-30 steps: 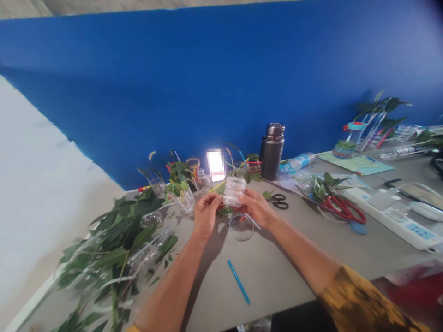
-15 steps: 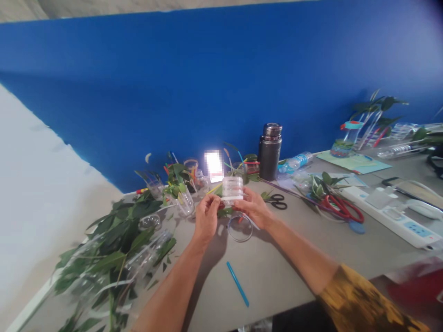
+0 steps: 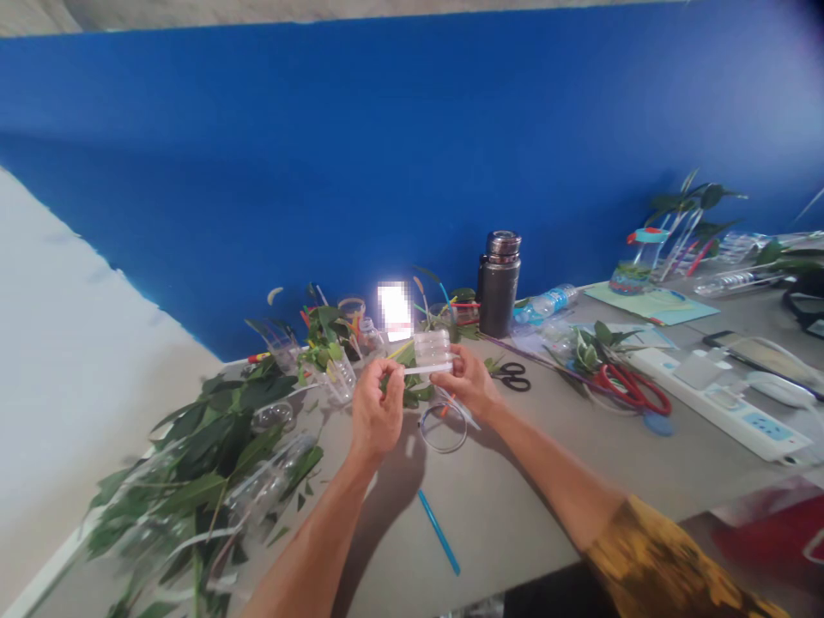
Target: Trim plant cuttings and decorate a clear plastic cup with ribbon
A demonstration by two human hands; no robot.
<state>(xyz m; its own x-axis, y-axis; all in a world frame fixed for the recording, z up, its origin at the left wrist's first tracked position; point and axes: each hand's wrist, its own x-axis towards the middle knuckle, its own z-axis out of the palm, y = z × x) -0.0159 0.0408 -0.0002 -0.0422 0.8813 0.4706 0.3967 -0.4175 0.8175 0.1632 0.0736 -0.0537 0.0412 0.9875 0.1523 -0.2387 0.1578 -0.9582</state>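
Note:
Both my hands are raised over the grey table (image 3: 508, 481) near its far edge. My right hand (image 3: 467, 382) grips a transparent ribbed plastic bottle section (image 3: 433, 348) by its right side. My left hand (image 3: 378, 408) pinches a thin white strip (image 3: 426, 369), which runs along the lower edge of the section. Just below my hands, a transparent plastic ring (image 3: 443, 427) lies on the table. A blue drinking straw (image 3: 439, 532) lies nearer to me.
Leafy branches in cut plastic bottles (image 3: 206, 455) spread across the left. Cups, leaves and coloured straws (image 3: 328, 343) stand behind my hands. Farther right are a dark steel flask (image 3: 499, 283), black scissors (image 3: 513, 377), red-handled scissors (image 3: 634, 390) and a white power strip (image 3: 714, 403).
The plastic section has come down and sits lower between my hands. The white strip now shows along its lower edge, and my hands have moved slightly closer to me.

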